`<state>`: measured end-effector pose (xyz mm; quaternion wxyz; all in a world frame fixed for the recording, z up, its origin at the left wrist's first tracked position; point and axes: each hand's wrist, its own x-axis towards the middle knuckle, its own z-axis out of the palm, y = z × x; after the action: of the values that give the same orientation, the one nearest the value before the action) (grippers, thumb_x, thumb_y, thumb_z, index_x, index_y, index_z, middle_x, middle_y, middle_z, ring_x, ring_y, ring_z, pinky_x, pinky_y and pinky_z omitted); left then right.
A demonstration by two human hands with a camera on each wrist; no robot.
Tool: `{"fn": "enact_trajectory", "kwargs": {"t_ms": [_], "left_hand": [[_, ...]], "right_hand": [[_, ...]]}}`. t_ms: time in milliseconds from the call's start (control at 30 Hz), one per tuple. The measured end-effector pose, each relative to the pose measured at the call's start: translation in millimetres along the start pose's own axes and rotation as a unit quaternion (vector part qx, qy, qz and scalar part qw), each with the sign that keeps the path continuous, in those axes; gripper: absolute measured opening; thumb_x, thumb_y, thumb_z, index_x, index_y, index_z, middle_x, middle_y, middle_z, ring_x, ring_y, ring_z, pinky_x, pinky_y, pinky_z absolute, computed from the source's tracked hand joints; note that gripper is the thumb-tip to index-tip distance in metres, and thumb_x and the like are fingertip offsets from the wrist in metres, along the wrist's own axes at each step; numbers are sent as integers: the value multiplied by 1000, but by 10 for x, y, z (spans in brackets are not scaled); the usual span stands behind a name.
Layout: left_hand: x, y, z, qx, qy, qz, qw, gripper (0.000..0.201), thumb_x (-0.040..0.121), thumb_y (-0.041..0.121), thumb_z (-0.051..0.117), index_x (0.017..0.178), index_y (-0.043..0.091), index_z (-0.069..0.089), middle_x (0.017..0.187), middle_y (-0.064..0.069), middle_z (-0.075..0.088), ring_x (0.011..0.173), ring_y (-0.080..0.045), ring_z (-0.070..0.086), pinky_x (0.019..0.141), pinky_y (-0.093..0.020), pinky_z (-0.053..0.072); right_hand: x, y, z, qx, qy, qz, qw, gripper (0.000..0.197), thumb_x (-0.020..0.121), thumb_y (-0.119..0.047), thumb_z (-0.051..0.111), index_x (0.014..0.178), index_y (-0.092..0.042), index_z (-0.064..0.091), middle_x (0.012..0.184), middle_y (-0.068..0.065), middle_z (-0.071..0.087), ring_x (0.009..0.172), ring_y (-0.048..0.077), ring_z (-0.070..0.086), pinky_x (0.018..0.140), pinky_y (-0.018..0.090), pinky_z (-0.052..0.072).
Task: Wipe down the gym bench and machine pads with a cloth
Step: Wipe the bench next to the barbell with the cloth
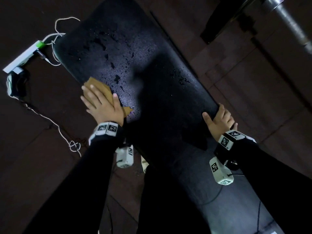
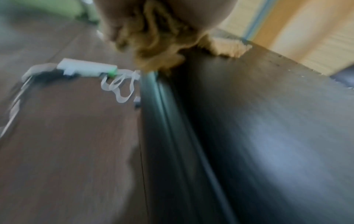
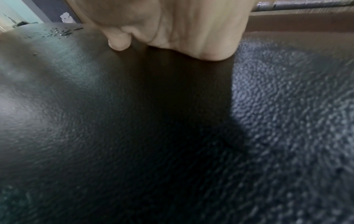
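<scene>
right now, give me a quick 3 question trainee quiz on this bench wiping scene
1. True or false: the left hand presses the cloth flat on the bench pad.
2. What is the right hand doing? A) holding a bottle B) gripping the pad's edge C) hanging free
3. What lies scattered on the pad beyond the cloth?

Key: 1 true; 2 B; 3 droplets of liquid.

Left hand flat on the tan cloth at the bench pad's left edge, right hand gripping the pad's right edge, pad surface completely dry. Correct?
Not the dry part. In the head view, water droplets sit on the bench pad ahead of the tan cloth. The rest holds: left hand flat on the cloth, right hand gripping the right edge.
</scene>
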<state>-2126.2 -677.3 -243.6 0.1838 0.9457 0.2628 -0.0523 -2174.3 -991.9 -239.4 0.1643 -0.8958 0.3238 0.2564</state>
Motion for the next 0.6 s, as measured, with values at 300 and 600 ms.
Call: {"fn": "enact_trajectory", "kwargs": {"t_ms": [300,600], "left_hand": [[-339,398,155,132,-118,258,950,68,94,51,22,151,14,18,159,-4,11,146,-31,4,110,-59,-8],[-942,-73,29,142,-158,313,926,60,94,42,30,149,18,25,157,0,18,145,-20,9,114,-51,13]], "right_hand": [[-50,-45,-95,6,-34,9,999,72,90,-59,40,148,-25,14,154,4,17,142,29,12,116,49,2],[-39,-39,-115,8,-50,6,999,73,89,-60,39,148,-25,12,154,5,15,143,28,10,115,49,1]]}}
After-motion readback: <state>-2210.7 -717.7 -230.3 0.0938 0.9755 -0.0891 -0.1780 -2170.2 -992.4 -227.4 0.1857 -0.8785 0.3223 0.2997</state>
